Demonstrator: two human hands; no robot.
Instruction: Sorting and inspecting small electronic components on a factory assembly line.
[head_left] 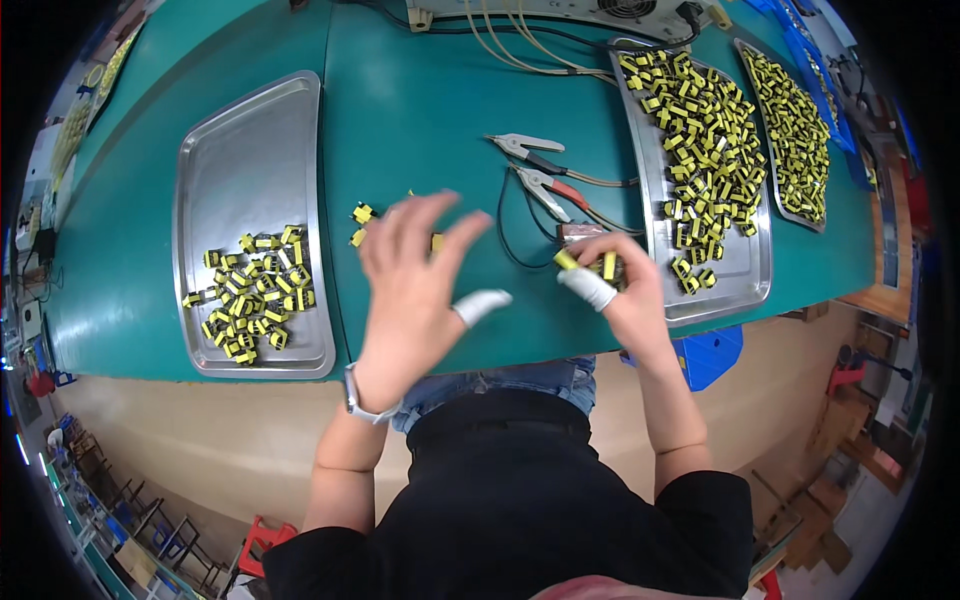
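Note:
My left hand (405, 280), fingers spread and a white cover on its thumb, is over the green table with nothing gripped in it. Several small yellow-and-black transformers (362, 212) lie under and beside its fingers, partly hidden. My right hand (630, 290), its thumb also covered in white, is closed on a small yellow-and-black transformer (566, 260); another yellow piece (609, 265) shows among its fingers. Just beyond that hand is a brown block-like piece (580, 232), partly covered by the fingers. Two clip leads, one with a grey-white clip (530, 143) and one with a red-handled clip (548, 188), lie farther off.
On the left, a metal tray (245, 150) carries a cluster of transformers at its near end. A fuller metal tray (738, 283) stands to the right, with another loaded tray (790, 140) beyond. An instrument box (560, 14) with cables sits at the back.

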